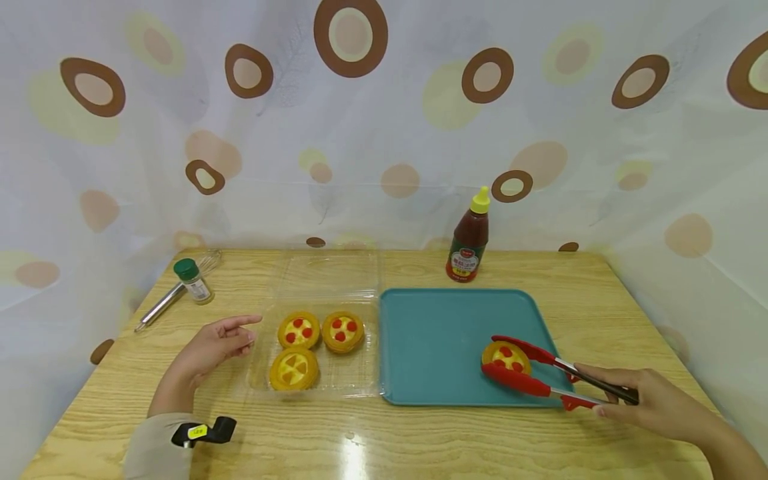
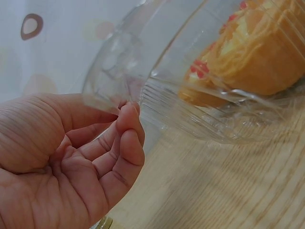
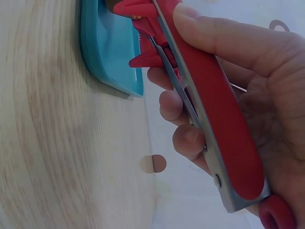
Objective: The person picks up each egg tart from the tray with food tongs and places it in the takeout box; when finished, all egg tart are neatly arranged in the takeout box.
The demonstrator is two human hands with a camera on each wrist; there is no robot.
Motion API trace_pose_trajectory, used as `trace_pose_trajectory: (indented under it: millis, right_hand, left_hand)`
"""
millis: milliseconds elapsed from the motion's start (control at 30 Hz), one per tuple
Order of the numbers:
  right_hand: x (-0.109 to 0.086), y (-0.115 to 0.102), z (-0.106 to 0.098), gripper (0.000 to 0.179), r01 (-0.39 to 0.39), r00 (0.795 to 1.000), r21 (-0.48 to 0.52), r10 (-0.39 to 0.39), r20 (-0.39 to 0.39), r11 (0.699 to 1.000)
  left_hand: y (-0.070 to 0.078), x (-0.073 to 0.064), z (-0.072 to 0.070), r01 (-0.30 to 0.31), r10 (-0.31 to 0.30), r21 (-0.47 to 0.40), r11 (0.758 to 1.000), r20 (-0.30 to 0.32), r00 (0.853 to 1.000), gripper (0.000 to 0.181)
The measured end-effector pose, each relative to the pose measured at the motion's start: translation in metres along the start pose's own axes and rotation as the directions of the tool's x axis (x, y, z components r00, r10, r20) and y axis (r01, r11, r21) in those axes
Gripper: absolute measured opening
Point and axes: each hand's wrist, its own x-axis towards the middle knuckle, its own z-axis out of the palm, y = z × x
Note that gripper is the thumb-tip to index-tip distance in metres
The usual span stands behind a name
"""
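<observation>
My left hand [image 1: 210, 348] is at the left edge of a clear plastic container [image 1: 351, 373], its thumb and fingers pinching the rim in the left wrist view. Inside sit two egg tarts with red bits, one tart [image 1: 343, 332] at the right, and a tart with yellow wedges [image 1: 294, 369] in front. My right hand [image 1: 651, 403] grips a pair of red-tipped tongs [image 3: 209, 105], fingers wrapped around the handles. The tong tips lie either side of another red-dotted tart [image 1: 509, 359], over the right part of a teal tray [image 1: 432, 347].
A sauce bottle [image 1: 468, 243] with a yellow cap stands behind the tray. At the left are a green-capped shaker [image 1: 195, 283] and a metal whisk [image 1: 162, 307]. The container's transparent lid [image 1: 330, 273] lies folded back toward the patterned curtain [image 1: 384, 133].
</observation>
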Motion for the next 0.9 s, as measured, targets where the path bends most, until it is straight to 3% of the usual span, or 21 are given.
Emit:
trace_pose_trajectory:
  millis: [367, 567, 900]
  right_hand:
    - [0.019, -0.013, -0.013, 0.054, -0.032, 0.999, -0.023, 0.032, 0.009, 0.999]
    - [0.040, -0.024, -0.020, 0.055, 0.019, 1.000, -0.052, -0.018, 0.008, 0.998]
    - [0.081, -0.045, -0.016, 0.057, 0.069, 0.994, 0.030, -0.072, 0.082, 0.997]
  left_hand:
    - [0.002, 0.001, 0.000, -0.004, 0.004, 0.004, 1.000, 0.010, 1.000, 0.053]
    - [-0.002, 0.003, 0.000, -0.022, 0.023, -0.009, 1.000, 0.024, 0.999, 0.054]
    - [-0.001, 0.002, 0.000, -0.005, 0.005, -0.002, 1.000, 0.013, 1.000, 0.054]
